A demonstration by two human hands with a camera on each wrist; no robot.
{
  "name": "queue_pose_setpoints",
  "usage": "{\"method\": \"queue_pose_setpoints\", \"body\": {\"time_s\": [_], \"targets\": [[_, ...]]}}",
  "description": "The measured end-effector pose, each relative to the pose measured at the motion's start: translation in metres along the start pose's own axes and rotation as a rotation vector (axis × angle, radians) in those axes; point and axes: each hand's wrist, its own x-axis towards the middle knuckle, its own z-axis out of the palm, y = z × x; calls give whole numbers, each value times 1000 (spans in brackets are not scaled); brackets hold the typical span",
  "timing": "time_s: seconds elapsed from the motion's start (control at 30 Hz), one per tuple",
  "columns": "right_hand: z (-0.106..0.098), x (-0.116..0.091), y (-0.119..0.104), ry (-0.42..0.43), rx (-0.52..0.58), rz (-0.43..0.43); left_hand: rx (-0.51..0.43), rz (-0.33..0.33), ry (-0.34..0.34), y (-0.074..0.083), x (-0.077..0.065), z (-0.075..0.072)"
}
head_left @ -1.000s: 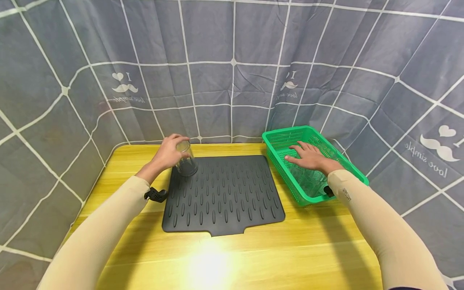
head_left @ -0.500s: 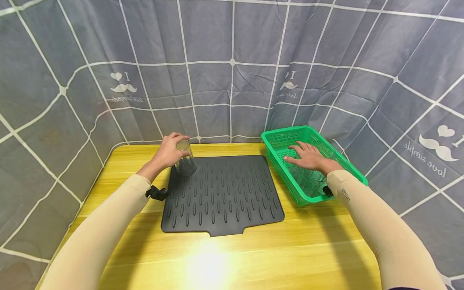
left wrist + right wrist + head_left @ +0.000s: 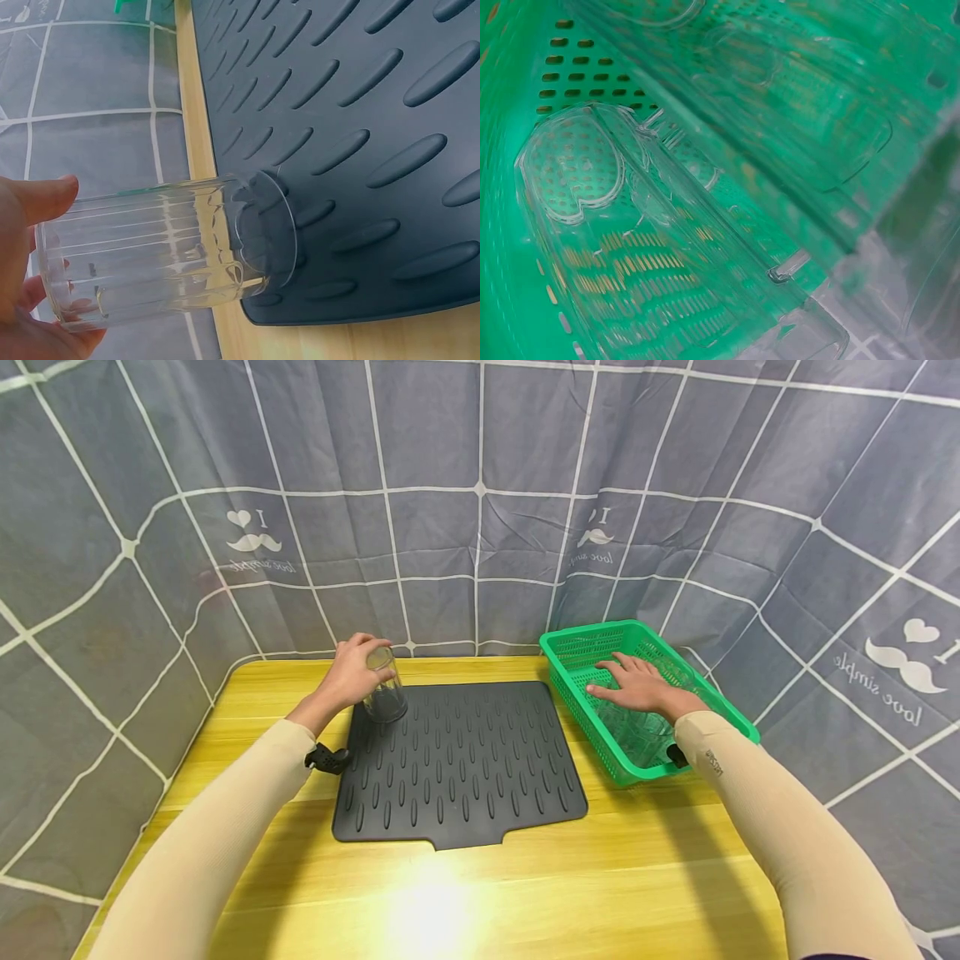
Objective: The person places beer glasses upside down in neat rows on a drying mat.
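Head view, left hand [image 3: 351,675]: curled round clear glass [image 3: 386,702], on dark mat [image 3: 465,760].
Right hand [image 3: 636,685]: fingers spread, holding nothing, above green basket [image 3: 596,645].

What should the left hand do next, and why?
Probably just gently let go: the left hand grips the upper end of the glass, whose lower end seems to rest on the dark mat, though the contact is hard to see.

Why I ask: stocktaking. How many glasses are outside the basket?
1: the glass in the left hand, at a corner of the mat. Glasses in the basket overlap; some may hide.
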Motion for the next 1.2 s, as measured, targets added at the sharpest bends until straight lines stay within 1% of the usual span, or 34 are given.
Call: {"method": "queue_pose_setpoints", "body": {"time_s": [0.23,0.4,0.63,0.77,0.9,1.2], "targets": [[1,0,2,3,-3,-12,11,-3,-18,1,-1,2],[1,0,1,5,-3,-20,8,-11,-18,0,-2,3],[1,-1,1,10,-11,-7,1,-18,-18,0,-2,4],[5,7,10,6,-14,2,-9,-23,-9,0,-4,3],[6,9,14,5,-3,1,-9,-16,3,0,-7,1],[3,2,6,2,-10,-2,10,29,65,0,-18,-1]]}}
